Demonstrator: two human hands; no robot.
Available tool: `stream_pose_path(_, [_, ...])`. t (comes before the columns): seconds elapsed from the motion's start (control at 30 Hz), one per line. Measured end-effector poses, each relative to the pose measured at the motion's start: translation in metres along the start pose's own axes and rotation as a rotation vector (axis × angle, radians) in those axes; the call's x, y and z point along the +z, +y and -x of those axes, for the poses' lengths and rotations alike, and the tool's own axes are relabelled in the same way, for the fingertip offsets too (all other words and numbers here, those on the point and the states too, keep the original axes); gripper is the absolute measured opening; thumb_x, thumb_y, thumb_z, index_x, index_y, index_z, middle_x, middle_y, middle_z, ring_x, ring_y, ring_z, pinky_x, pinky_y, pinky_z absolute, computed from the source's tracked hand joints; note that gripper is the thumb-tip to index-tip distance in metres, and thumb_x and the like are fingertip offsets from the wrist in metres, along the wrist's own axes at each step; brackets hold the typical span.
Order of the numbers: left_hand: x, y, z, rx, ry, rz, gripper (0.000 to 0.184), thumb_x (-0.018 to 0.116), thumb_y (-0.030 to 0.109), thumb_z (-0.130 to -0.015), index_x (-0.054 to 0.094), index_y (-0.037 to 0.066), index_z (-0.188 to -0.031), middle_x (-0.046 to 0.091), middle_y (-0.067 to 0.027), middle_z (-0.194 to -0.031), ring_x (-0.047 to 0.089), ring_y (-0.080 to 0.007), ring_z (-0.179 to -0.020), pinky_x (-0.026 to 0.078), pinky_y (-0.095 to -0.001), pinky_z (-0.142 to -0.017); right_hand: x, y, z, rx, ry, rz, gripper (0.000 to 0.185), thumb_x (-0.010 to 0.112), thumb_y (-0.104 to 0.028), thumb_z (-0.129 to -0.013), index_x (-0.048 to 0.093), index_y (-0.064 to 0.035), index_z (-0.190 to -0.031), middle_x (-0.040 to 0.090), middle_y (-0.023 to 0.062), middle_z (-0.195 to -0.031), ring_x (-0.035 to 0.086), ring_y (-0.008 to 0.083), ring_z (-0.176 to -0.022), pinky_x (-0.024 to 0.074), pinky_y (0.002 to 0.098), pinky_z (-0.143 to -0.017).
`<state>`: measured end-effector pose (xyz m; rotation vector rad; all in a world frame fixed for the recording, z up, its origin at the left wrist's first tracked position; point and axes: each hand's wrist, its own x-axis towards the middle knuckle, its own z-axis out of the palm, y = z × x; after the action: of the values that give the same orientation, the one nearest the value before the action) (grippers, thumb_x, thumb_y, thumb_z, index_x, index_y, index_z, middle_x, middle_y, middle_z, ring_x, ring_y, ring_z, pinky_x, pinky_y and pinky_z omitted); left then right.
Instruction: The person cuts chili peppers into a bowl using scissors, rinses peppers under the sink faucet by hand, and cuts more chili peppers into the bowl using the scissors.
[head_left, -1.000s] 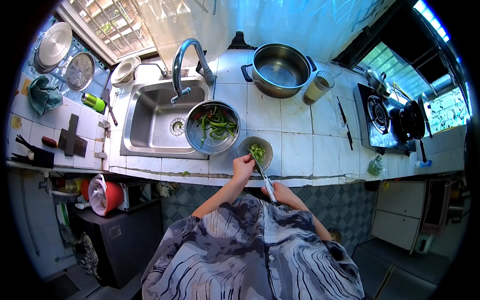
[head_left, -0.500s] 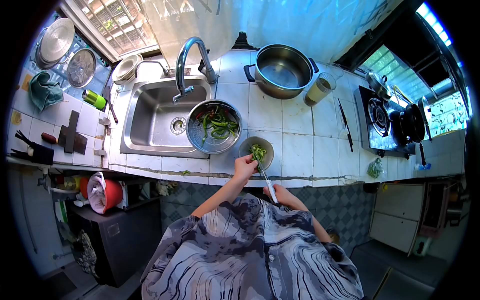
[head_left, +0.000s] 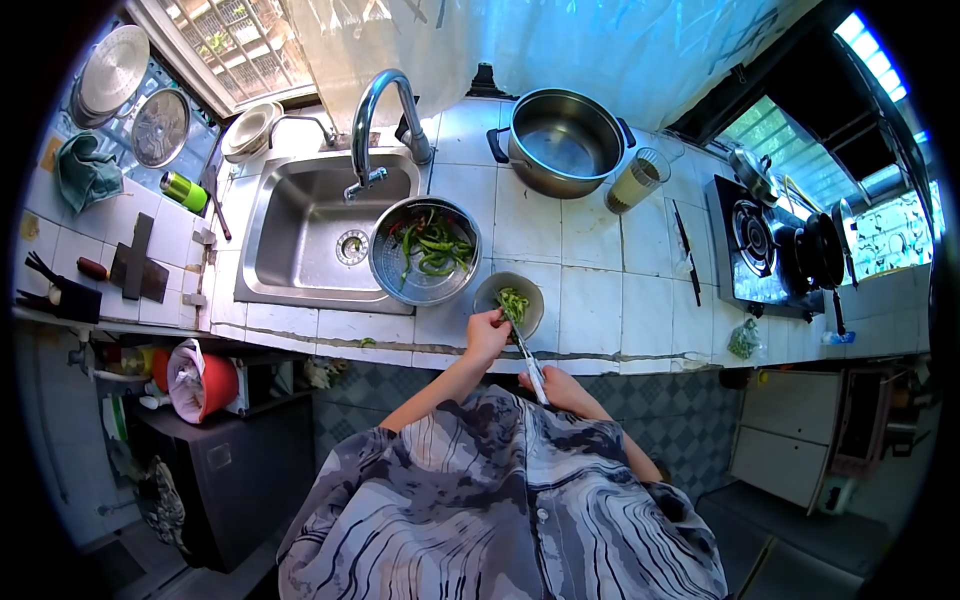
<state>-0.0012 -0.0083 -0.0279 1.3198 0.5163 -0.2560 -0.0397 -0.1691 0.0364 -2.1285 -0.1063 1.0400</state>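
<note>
At the counter's front edge, my left hand (head_left: 487,334) is closed on a green pepper, held over the near rim of a small bowl (head_left: 538,322). Cut green pepper pieces (head_left: 513,302) lie in that bowl. My right hand (head_left: 562,388) is wrapped around the pale handles of scissors (head_left: 533,372), whose blades point up toward the left fingertips and the bowl. Just to the left stands a metal colander (head_left: 384,268) with long green peppers (head_left: 436,248) and a few reddish ones inside. My fingers partly hide the held pepper.
The steel sink (head_left: 300,230) and its faucet (head_left: 368,120) are left of the colander. Behind the bowl stands a large pot (head_left: 565,150), beside a glass of cloudy liquid (head_left: 638,182). Dark chopsticks (head_left: 687,250) lie near the gas stove (head_left: 745,240) on the right.
The scissors have turned a little in my right hand, and their blades look spread slightly differently. My left hand stays at the bowl's rim. The whole view has shifted slightly.
</note>
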Motion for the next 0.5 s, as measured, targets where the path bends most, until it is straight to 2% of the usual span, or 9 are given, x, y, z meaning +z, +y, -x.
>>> stream_pose_path(0.1, [-0.001,0.003,0.000,-0.009,-0.013,-0.046,0.026,0.049,-0.003,-0.078,0.058,0.003,-0.102,0.060,-0.0057,-0.078,0.059,-0.0137,-0.067,0.052,-0.0248,-0.056,0.000,0.000,-0.001,-0.009,0.020,0.017,0.056,0.053,-0.048,-0.078,0.057,0.0071,-0.084,0.059,0.0196,-0.072,0.058,0.0245,-0.069,0.0437,0.0341,-0.063])
stream_pose_path(0.17, [-0.001,0.005,-0.001,-0.061,-0.029,0.078,0.028,0.048,-0.004,-0.078,0.056,0.001,-0.104,0.060,-0.0063,-0.082,0.059,-0.0149,-0.068,0.052,-0.0258,-0.057,0.000,0.007,-0.005,-0.016,0.038,0.058,0.048,0.054,-0.044,-0.080,0.057,0.0041,-0.078,0.057,0.0146,-0.062,0.056,0.0201,-0.058,0.0432,0.0319,-0.054])
stream_pose_path(0.2, [-0.002,0.008,0.000,-0.061,-0.027,0.079,0.028,0.048,-0.004,-0.078,0.056,0.001,-0.104,0.060,-0.0063,-0.082,0.059,-0.0149,-0.068,0.052,-0.0258,-0.057,0.001,0.009,-0.006,-0.017,0.037,0.059,0.048,0.054,-0.044,-0.080,0.057,0.0041,-0.078,0.057,0.0146,-0.062,0.056,0.0201,-0.058,0.0432,0.0319,-0.054])
stream_pose_path(0.27, [-0.008,0.015,0.000,-0.191,-0.066,0.160,0.028,0.047,-0.004,-0.078,0.054,-0.001,-0.106,0.059,-0.0066,-0.087,0.059,-0.0153,-0.072,0.052,-0.0273,-0.063,0.001,0.016,-0.007,0.076,0.015,-0.107,0.056,0.055,-0.052,-0.074,0.058,0.0036,-0.082,0.058,0.0186,-0.065,0.058,0.0307,-0.065,0.0421,0.0382,-0.060])
stream_pose_path(0.3, [-0.012,0.024,0.002,-0.188,-0.065,0.160,0.028,0.047,-0.004,-0.078,0.054,-0.001,-0.106,0.059,-0.0066,-0.087,0.059,-0.0153,-0.072,0.052,-0.0273,-0.063,0.004,0.028,-0.012,0.072,0.015,-0.106,0.056,0.055,-0.052,-0.074,0.058,0.0036,-0.082,0.058,0.0186,-0.065,0.058,0.0307,-0.065,0.0421,0.0382,-0.060])
stream_pose_path(0.37, [-0.019,0.054,0.014,-0.175,-0.158,0.281,0.031,0.049,-0.002,-0.078,0.051,-0.002,-0.109,0.058,-0.0074,-0.091,0.058,-0.0150,-0.075,0.051,-0.0297,-0.069,0.011,0.051,-0.023,0.015,0.229,-0.213,0.056,0.055,-0.050,-0.076,0.055,0.0057,-0.080,0.055,0.0142,-0.056,0.056,0.0252,-0.054,0.0422,0.0354,-0.053])
stream_pose_path(0.4, [-0.021,0.077,0.025,-0.171,-0.159,0.277,0.031,0.049,-0.002,-0.078,0.051,-0.002,-0.109,0.058,-0.0074,-0.091,0.058,-0.0150,-0.075,0.051,-0.0297,-0.069,0.008,0.047,-0.019,0.010,0.231,-0.216,0.056,0.055,-0.050,-0.076,0.055,0.0057,-0.080,0.055,0.0142,-0.056,0.056,0.0252,-0.054,0.0422,0.0354,-0.053])
stream_pose_path(0.47, [-0.020,0.131,0.056,-0.018,-0.420,0.494,0.034,0.052,0.002,-0.078,0.050,-0.002,-0.111,0.057,-0.0079,-0.091,0.057,-0.0151,-0.078,0.049,-0.0310,-0.073,-0.003,0.028,-0.003,0.123,0.246,-0.435,0.051,0.056,-0.046,-0.078,0.052,0.0043,-0.075,0.051,0.0094,-0.052,0.053,0.0187,-0.046,0.0404,0.0312,-0.045])
stream_pose_path(0.5, [-0.022,0.155,0.070,0.061,-0.522,0.457,0.035,0.054,0.004,-0.078,0.049,-0.002,-0.112,0.057,-0.0083,-0.088,0.057,-0.0159,-0.077,0.049,-0.0311,-0.071,-0.006,0.027,-0.001,0.101,0.245,-0.505,0.044,0.056,-0.043,-0.079,0.050,-0.0001,-0.070,0.048,0.0047,-0.050,0.049,0.0133,-0.041,0.0378,0.0275,-0.039])
